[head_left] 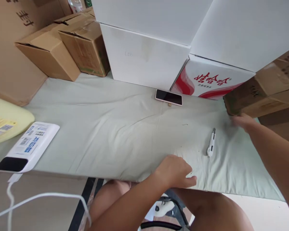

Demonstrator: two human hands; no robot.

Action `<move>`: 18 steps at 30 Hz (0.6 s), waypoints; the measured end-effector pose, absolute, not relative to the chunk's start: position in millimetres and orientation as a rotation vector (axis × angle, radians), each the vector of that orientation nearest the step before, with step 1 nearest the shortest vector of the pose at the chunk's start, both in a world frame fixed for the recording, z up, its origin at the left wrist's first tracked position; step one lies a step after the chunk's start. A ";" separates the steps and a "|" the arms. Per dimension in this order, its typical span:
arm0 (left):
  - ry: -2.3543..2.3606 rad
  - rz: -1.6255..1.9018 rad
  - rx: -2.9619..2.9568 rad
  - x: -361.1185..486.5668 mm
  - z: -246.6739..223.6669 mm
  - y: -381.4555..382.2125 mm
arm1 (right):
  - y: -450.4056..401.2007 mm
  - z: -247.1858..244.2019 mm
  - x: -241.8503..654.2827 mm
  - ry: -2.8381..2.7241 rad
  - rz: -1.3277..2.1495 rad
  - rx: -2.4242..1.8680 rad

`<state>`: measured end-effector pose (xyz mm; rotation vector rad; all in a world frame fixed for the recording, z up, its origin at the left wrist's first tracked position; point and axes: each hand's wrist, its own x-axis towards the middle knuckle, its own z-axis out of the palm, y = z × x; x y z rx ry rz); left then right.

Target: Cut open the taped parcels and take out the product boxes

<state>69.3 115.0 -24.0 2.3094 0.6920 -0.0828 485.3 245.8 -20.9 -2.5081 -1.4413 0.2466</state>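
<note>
Head view shows the left hand [174, 171] lying near the front edge of a pale green cloth [110, 128], fingers loosely curled, thumb out to the side, with nothing seen in its grasp. The right hand [242, 121] is blurred at the lower near corner of a brown carton [262, 93] at the right end of the cloth; whether its fingers grip the carton or only touch it, I cannot tell. Dark handwriting on that carton is not legible.

Between the hands, nearer the right, lies a white utility knife [211, 142]. Behind it, a red-and-white box [213, 78] carries large red characters that seem to read 娃哈哈, with a ® mark and a smaller line that looks like 饮用纯净水. A plain white box [144, 57] beside it bears faint, unclear pen marks. A phone [169, 97] lies dark-screened before them.

At the left, a large carton [12, 70] shows the black character 封. Nearer, a white device [36, 141] has blue print and code squares too small to read, and a pale yellow container [9, 112] wears a yellow label, its text likewise illegible.
</note>
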 end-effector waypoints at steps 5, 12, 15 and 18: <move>0.716 -0.042 2.268 70.6 -16.0 119.8 | 233.2 -21.5 420.3 -1.777 0.211 -2.570; 0.864 0.264 2.079 18.0 -4.6 123.9 | 228.6 -4.5 291.9 -2.277 -0.039 -2.123; 1.016 0.407 1.926 -21.3 0.1 132.9 | 260.8 -5.1 212.0 -2.340 -0.074 -1.807; 1.132 0.562 1.771 -50.9 2.4 137.4 | 308.0 -3.1 115.9 -2.453 -0.052 -1.471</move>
